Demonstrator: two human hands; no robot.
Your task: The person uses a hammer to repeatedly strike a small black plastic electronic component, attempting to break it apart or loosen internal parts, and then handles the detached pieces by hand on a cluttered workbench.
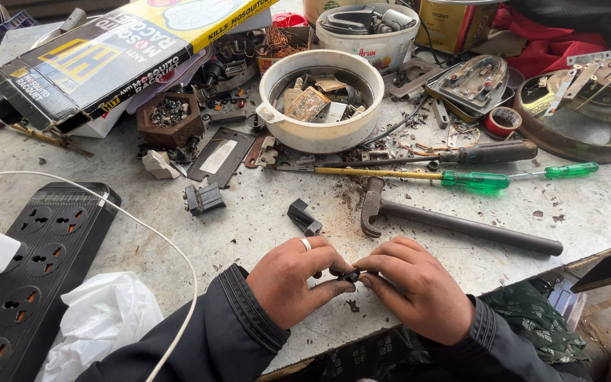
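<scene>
My left hand and my right hand meet at the near edge of a grey workbench. Together their fingertips pinch a small black part, mostly hidden by the fingers. A silver ring sits on a left finger. Both arms wear dark sleeves. Just beyond the hands lies a claw hammer with a dark handle. A small black plastic piece rests left of the hammer head.
A black power strip with a white plug and cable lies at left, beside a white plastic bag. Green-handled screwdrivers, a white round bowl of parts, a long cardboard box and scattered metal parts crowd the far bench.
</scene>
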